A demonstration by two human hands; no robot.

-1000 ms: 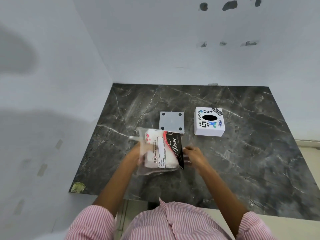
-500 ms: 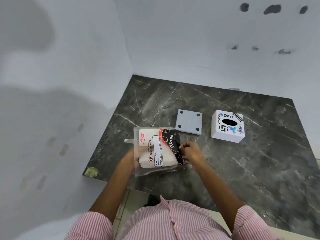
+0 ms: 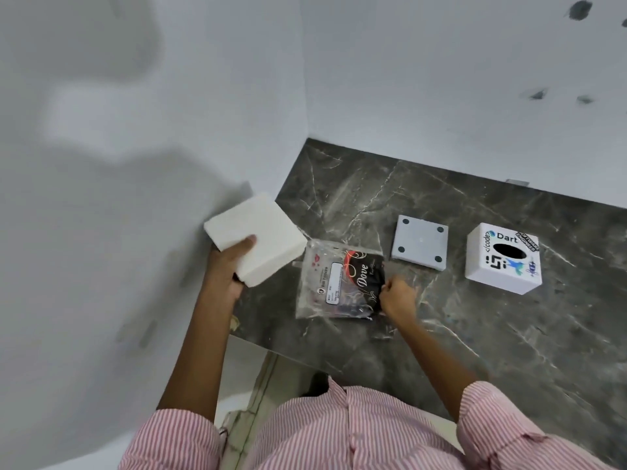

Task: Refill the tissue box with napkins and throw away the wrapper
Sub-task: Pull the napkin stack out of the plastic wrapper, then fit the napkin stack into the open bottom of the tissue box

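My left hand (image 3: 228, 266) grips a thick white stack of napkins (image 3: 256, 239), held in the air left of the counter's corner. The emptied clear plastic wrapper (image 3: 334, 281), with a black and red "Dove" print, lies flat on the dark marble counter (image 3: 492, 334). My right hand (image 3: 397, 296) pinches the wrapper's right edge. The white tissue box (image 3: 502, 257), covered in stickers and with a black oval opening, stands to the right. Its grey base plate (image 3: 419, 241) lies between the wrapper and the box.
White walls close in on the left and behind the counter. The counter's near edge runs just below the wrapper, with tiled floor (image 3: 251, 385) visible beneath. My striped pink shirt (image 3: 356, 432) fills the bottom of the view.
The napkin stack has come out of the wrapper and moved left in my left hand. The wrapper now lies flat and empty, with my right hand still on its edge.
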